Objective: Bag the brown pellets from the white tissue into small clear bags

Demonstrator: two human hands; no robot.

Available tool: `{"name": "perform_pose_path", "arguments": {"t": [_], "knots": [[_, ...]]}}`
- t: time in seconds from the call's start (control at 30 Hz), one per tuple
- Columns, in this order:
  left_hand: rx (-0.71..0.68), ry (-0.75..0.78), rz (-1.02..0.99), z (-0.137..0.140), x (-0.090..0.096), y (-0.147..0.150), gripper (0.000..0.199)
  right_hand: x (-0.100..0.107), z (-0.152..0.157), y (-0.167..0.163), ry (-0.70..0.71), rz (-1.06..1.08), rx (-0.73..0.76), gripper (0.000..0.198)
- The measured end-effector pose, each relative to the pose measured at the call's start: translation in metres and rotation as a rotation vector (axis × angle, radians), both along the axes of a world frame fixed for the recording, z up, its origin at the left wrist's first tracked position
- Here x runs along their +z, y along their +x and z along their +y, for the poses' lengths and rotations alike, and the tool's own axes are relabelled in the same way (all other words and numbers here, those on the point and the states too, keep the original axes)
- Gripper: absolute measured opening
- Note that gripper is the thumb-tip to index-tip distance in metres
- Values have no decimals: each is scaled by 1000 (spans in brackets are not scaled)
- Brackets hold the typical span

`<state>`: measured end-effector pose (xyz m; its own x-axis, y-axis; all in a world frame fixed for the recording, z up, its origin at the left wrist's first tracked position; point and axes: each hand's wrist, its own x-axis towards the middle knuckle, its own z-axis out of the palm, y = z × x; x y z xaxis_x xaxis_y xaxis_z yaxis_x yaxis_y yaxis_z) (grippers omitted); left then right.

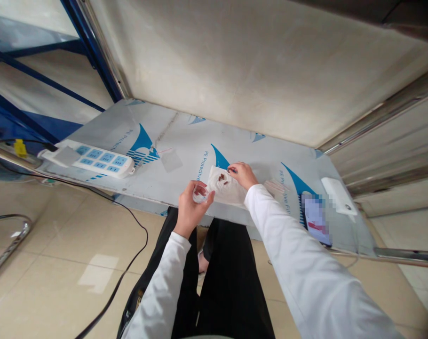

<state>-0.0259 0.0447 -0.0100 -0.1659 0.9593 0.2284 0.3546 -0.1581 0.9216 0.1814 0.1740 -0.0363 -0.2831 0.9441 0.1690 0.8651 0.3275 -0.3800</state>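
My left hand (192,208) is closed around a small clear plastic cup (200,194), held at the table's front edge. Something reddish brown shows through the cup. Just to the right, a white paper tissue (231,192) lies on the table with several small dark brown pieces (221,178) on it. Over the tissue's far right edge is my right hand (242,174), its fingers pinched together. Whatever sits between those fingertips is too small to make out.
The table (178,122) has a film-covered metal top. At its left end is a white power strip (94,157) with a black cable (143,230) hanging down. A phone (316,219) and a white box-shaped device (337,195) lie at the right. A wall panel (235,61) rises behind.
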Motion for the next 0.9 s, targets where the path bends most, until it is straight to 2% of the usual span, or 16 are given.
{"name": "perform_pose_path", "arguments": {"t": [0.2,0.33,0.4,0.43,0.5,0.57,0.7,0.8,0.83,0.9], "knots": [[20,2,-6,0,1,-2,21,8,-1,5,-1,90,-49,12],[6,2,3,-1,7,-2,23,42,-35,-14,45,229,-90,21],[-18,2,2,-2,10,1,23,66,-64,-29,44,393,12,25],[-31,3,0,-3,12,3,23,78,-79,-37,27,419,91,21],[-60,12,-3,-4,14,8,23,98,-102,-50,-35,353,264,12],[-98,32,-12,-5,16,12,23,109,-113,-56,-56,246,405,11],[-198,49,-83,-5,20,12,36,109,-110,-52,-72,198,525,17],[-340,17,-196,-3,23,5,55,107,-104,-44,-105,264,509,14],[-393,-8,-263,-2,23,3,55,107,-103,-41,-117,291,482,15],[-447,-77,-423,-1,22,-1,43,110,-103,-38,-161,347,406,17]]}}
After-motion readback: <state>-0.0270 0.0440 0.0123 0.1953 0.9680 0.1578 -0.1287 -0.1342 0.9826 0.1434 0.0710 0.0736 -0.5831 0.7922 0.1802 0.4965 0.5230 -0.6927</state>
